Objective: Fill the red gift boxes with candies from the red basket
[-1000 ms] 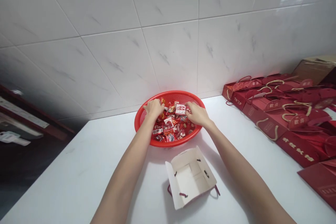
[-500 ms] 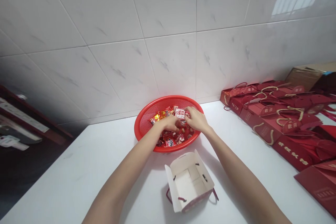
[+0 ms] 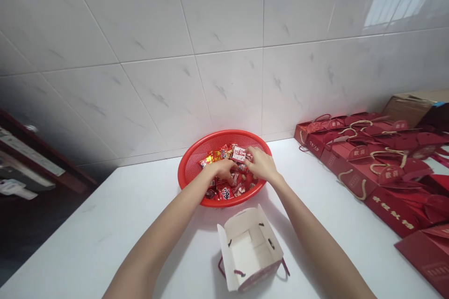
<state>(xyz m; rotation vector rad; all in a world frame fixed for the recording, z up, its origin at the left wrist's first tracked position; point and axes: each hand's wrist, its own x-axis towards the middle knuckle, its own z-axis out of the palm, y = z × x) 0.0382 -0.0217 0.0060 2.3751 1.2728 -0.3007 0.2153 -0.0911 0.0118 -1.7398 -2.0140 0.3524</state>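
Both my hands reach into a red plastic basket [image 3: 188,149] holding several wrapped sweets [image 3: 224,193]. My left hand [image 3: 224,168] is over the middle of the pile, its fingers bent and apart among the wrappers. On the right side my right hand [image 3: 261,162] dips in with thumb and fingers apart, some fingertips hidden. Beside its fingertips lies a white packet with red print [image 3: 239,154]. In front of the basket, between my forearms, a gift box [image 3: 247,250] stands with its top open. Its inside is white, and dark red cords pass through its walls.
Rows of red gift boxes [image 3: 358,173] with rope handles line the right side of the white table [image 3: 140,215]. A brown carton [image 3: 407,110] stands behind them. The tiled wall [image 3: 224,88] rises directly behind the basket. Dark red furniture [image 3: 42,159] is beyond the left edge.
My left fingers have shifted slightly among the sweets, and my right hand has moved a little lower. The white packet stays in place in the basket. The view has shifted slightly.
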